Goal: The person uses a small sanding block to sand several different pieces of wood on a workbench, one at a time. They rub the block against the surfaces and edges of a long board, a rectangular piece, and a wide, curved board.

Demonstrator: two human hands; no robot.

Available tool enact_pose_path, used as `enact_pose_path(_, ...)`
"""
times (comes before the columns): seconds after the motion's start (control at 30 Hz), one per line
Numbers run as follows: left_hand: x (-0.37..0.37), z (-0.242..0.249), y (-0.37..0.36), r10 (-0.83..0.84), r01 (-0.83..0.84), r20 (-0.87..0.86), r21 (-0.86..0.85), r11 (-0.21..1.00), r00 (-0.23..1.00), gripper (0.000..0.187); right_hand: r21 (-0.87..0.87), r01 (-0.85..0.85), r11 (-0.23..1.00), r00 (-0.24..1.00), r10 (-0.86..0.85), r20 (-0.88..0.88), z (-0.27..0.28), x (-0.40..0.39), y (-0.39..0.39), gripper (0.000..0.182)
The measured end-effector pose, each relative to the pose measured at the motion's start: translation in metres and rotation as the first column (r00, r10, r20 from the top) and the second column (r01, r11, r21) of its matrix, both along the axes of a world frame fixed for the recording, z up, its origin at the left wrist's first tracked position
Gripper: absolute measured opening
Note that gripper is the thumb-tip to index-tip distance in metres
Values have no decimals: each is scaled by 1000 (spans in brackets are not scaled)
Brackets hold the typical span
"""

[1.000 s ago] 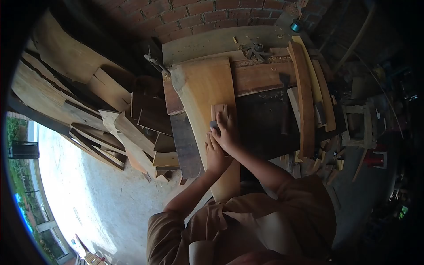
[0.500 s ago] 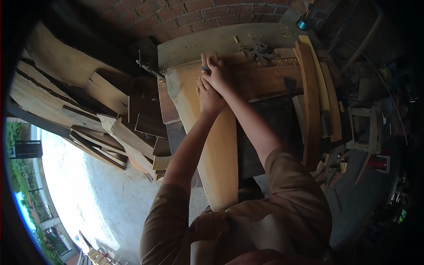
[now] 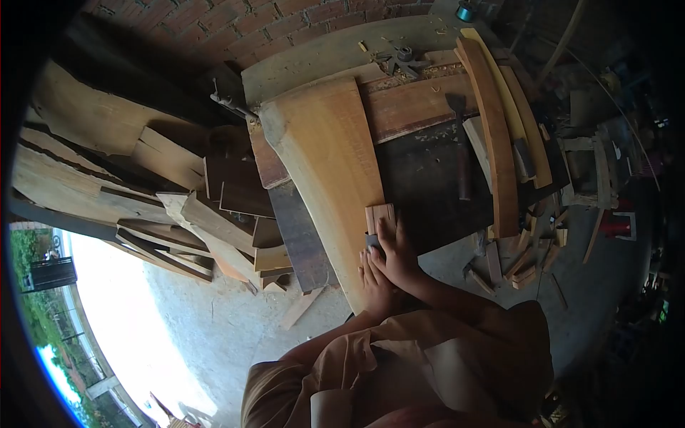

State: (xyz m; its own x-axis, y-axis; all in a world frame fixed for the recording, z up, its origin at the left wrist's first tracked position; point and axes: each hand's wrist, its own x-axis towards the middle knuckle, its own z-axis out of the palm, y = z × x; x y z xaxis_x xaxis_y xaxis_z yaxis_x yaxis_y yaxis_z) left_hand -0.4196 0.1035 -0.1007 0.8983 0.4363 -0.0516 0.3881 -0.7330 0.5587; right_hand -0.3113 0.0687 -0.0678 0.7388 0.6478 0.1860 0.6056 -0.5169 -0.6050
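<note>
The right hand [image 3: 397, 255] and left hand [image 3: 376, 287] pressed together on a small wooden sanding block [image 3: 379, 218] at the near end of the long pale timber plank [image 3: 330, 160]

Curved wooden slats [image 3: 492, 128] lie beside scrap offcuts [image 3: 214, 207] under a brick wall [image 3: 235, 21].

Block [image 3: 379, 216] on plank [image 3: 328, 157], probably under hands.

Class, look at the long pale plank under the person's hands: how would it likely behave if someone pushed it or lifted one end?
The plank looks thick and long, so probably stiff and heavy. It lies flat on the bench, so it should slide, not roll. Its near end seems to overhang the bench edge beneath both hands, so pressing there might tip it.
</note>
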Motion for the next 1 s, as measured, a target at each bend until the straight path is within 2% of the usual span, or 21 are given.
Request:
enact_pose_path(0.07, 22, 20, 11, 7, 1, 67, -108, 994, 998, 111, -14, 8, 1000, 998, -9, -65, 0, 16, 12, 67)
enact_pose_path(0.13, 66, 32, 36, 6, 1, 83, -78, 997, 997, 110, 56, 24, 998, 998, -27, 52, -2, 58, 36, 65)
enact_pose_path(0.2, 127, 33, 67, 31, -28, 145, -28, 999, 989, 107, 72, 69, 995, 997, -65, -50, 2, 115, 72, 62)
enact_pose_path(0.27, 200, 34, 108, 57, -70, 233, 47, 996, 971, 102, 77, 71, 995, 995, -76, 69, 0, 188, 120, 62)
enact_pose_path(0.33, 268, 30, 155, 72, -94, 283, 65, 994, 956, 97, 61, 92, 994, 996, -93, 19, 9, 254, 167, 60)
enact_pose_path(0.43, 328, 45, 204, 38, -45, 196, 34, 998, 980, 100, 24, 154, 988, 987, -155, 45, 24, 311, 206, 59)
enact_pose_path(0.53, 307, 41, 200, -4, -14, 188, 96, 995, 982, 101, 104, 223, 969, 974, -226, 18, 22, 287, 198, 61)
enact_pose_path(0.57, 288, 39, 185, 0, -26, 191, 132, 991, 982, 100, 98, 188, 977, 982, -190, 3, 22, 270, 185, 62)
enact_pose_path(0.6, 263, 30, 171, 11, -33, 198, 110, 993, 980, 99, 90, 152, 984, 988, -152, -10, 20, 245, 167, 64)
enact_pose_path(0.67, 197, 27, 126, 33, -47, 215, 60, 997, 976, 99, 129, 133, 983, 984, -146, 103, -5, 184, 130, 66)
enact_pose_path(0.7, 158, 24, 102, 32, -38, 216, 23, 999, 976, 99, 131, 117, 984, 993, -113, -32, 4, 145, 103, 66)
enact_pose_path(0.8, 53, 33, 40, -43, 45, 69, -23, 999, 997, 106, 90, 112, 990, 994, -112, -10, 0, 41, 34, 68)
enact_pose_path(0.83, 28, 32, 25, -43, 48, 72, -69, 996, 996, 106, 21, 98, 995, 995, -97, -32, -2, 17, 16, 68)
enact_pose_path(0.9, 5, 30, 11, -27, 31, 51, -76, 997, 998, 106, 27, 93, 995, 995, -93, -31, 3, -5, 2, 67)
enact_pose_path(1.0, 25, 30, 19, 12, 2, 111, -118, 993, 994, 107, -2, 49, 999, 997, -49, -68, 0, 17, 16, 66)
